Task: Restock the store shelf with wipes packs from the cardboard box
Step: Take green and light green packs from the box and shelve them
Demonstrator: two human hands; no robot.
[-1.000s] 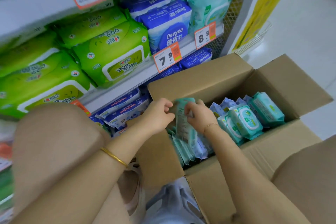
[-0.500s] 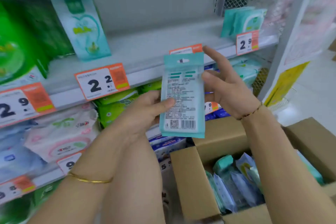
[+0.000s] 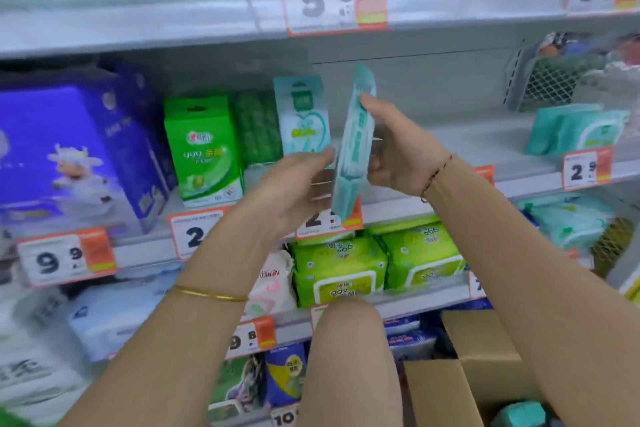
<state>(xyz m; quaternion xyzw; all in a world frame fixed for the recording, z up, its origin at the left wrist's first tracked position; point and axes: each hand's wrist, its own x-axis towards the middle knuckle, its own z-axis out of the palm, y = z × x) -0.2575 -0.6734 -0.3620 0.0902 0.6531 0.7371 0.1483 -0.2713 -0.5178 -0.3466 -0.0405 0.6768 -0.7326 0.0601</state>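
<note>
Gripping the wipes pack [image 3: 353,149] is the right hand [image 3: 398,152]: the thumb is laid across the pack's narrow upper edge and the palm is cupped against its right face, so the hand is clamped on it. The pack is held upright and edge-on to the camera, in the air in front of the middle shelf [image 3: 450,135], with its lower end overlapping a price tag [image 3: 313,222] on the shelf lip. The left hand [image 3: 298,191] is found at eight o'clock from the pack, its fingers nearly straight and nothing gripped. The fingertips are brought up to the pack's left face (motion blur leaves the exact contact hard to judge). A gold bangle [image 3: 211,295] is worn on the left wrist and a thin red cord [image 3: 437,173] on the right.

At ten o'clock from the held pack, a matching teal pack [image 3: 301,114] is stood upright on the same shelf, face forward. Farther out at nine o'clock a green box [image 3: 204,149] is seen, then a large blue box [image 3: 69,149]. At three o'clock, well apart, more teal packs [image 3: 575,132] are laid at the shelf's right end. At six o'clock, green packs [image 3: 339,270] are lined up on the shelf below. At five o'clock, in the bottom right corner, the cardboard box [image 3: 485,357] is seen with its flaps open.
</note>
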